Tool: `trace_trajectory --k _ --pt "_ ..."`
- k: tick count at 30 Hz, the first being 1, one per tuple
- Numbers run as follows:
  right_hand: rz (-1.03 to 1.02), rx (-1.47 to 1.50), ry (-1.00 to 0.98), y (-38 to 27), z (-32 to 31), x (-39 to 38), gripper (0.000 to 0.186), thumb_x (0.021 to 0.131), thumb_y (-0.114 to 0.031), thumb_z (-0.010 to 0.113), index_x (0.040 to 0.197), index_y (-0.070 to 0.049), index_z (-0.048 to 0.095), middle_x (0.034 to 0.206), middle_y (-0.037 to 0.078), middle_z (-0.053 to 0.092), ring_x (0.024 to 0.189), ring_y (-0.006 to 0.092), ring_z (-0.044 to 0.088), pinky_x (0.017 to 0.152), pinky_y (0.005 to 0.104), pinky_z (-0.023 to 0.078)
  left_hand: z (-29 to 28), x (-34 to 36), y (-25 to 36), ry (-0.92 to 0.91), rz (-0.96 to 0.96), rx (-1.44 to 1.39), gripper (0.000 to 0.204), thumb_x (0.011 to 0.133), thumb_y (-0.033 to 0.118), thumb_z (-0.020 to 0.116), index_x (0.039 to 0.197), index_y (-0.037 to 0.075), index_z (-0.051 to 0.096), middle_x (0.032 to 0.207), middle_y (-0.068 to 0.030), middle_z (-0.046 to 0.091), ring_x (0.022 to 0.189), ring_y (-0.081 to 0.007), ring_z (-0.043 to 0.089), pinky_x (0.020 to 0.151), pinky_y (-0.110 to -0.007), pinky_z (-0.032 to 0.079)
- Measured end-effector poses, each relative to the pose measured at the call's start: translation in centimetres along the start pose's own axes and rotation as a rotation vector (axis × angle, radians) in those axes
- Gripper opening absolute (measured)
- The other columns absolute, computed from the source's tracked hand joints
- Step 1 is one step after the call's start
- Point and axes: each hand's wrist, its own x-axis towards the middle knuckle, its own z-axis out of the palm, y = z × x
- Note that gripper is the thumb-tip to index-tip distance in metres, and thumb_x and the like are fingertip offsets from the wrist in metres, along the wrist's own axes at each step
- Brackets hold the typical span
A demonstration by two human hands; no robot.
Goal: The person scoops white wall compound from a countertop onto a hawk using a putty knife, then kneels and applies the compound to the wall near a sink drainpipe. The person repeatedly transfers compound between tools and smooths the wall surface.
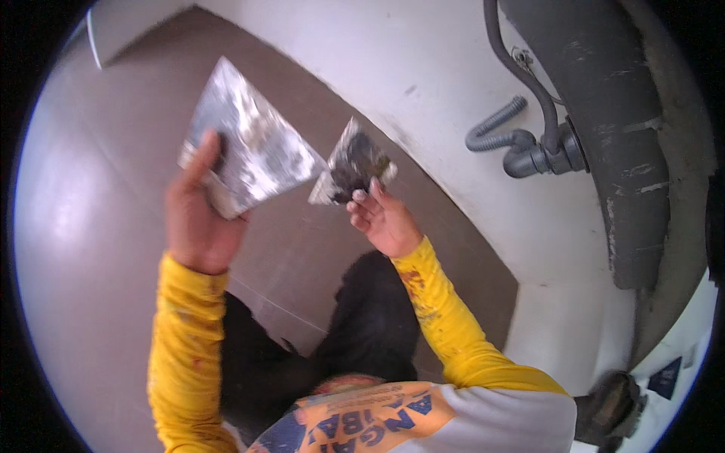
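Gripping a big shiny sheet (257,143) is the left hand (200,215), and the right hand (389,223) holds a small dirty sheet (351,164). Both are over the brown floor (113,196), corners close together.

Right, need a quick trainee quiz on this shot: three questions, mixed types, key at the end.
1. Multiple choice: which hand holds the larger metal plate?
A) left
B) right
C) both
2. True or false: the grey pipe is to the right of the right hand in the picture.
3. Fill in: the smear on the smaller metal plate is ____ (light or dark).

Key:
1. A, the left hand.
2. True.
3. Dark.
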Motion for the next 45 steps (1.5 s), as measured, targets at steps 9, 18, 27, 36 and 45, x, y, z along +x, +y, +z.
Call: trace_trajectory --k 9,18,27,36,45 --pt "0.203 -0.075 -0.141 1.3 1.5 0.5 0.049 0.095 -0.058 0.051 0.074 -0.014 0.059 0.054 0.000 0.052 0.067 0.0204 0.065 0.071 0.0373 0.057 -1.3 -0.3 2.6 -0.078 0.090 -0.076 0.035 0.098 0.027 0.060 0.124 0.003 0.057 0.119 -0.0121 0.067 0.105 -0.0237 0.068 0.091 -0.039 0.057" --pt "0.028 -0.282 -0.048 2.9 3.0 2.6 0.040 0.092 -0.048 0.065 0.106 -0.012 0.056 0.084 0.002 0.060 0.068 0.0152 0.062 0.069 0.0381 0.057 -1.4 0.6 1.8 -0.075 0.057 -0.120 0.031 0.099 0.024 0.058 0.123 0.004 0.057 0.120 -0.0120 0.066 0.106 -0.0229 0.068 0.090 -0.039 0.059" --pt "-0.171 -0.302 0.090 1.5 2.8 1.7 0.032 0.090 -0.033 0.071 0.106 -0.008 0.059 0.087 0.002 0.064 0.063 0.0111 0.060 0.053 0.0252 0.053 -0.6 0.9 1.5 -0.031 0.039 0.026 0.031 0.098 0.023 0.059 0.121 0.003 0.058 0.117 -0.0111 0.067 0.105 -0.0220 0.068 0.090 -0.038 0.058" --pt "-0.201 -0.308 -0.025 1.5 3.6 1.1 0.034 0.090 -0.032 0.072 0.107 -0.007 0.057 0.089 0.004 0.066 0.059 0.0112 0.059 0.051 0.0248 0.051 -1.7 1.2 1.7 -0.038 0.071 0.087 0.031 0.097 0.024 0.062 0.120 0.004 0.059 0.114 -0.0091 0.068 0.101 -0.0206 0.069 0.090 -0.037 0.058" --pt "-0.647 -1.287 0.207 3.2 3.4 3.3 0.075 0.090 -0.037 0.060 0.145 0.007 0.033 0.136 0.027 0.050 0.124 0.0366 0.053 0.101 0.0409 0.047 -5.9 3.2 2.1 -0.051 0.138 0.398 0.039 0.104 0.018 0.044 0.142 0.012 0.050 0.148 -0.0108 0.044 0.132 -0.0254 0.049 0.110 -0.040 0.044"
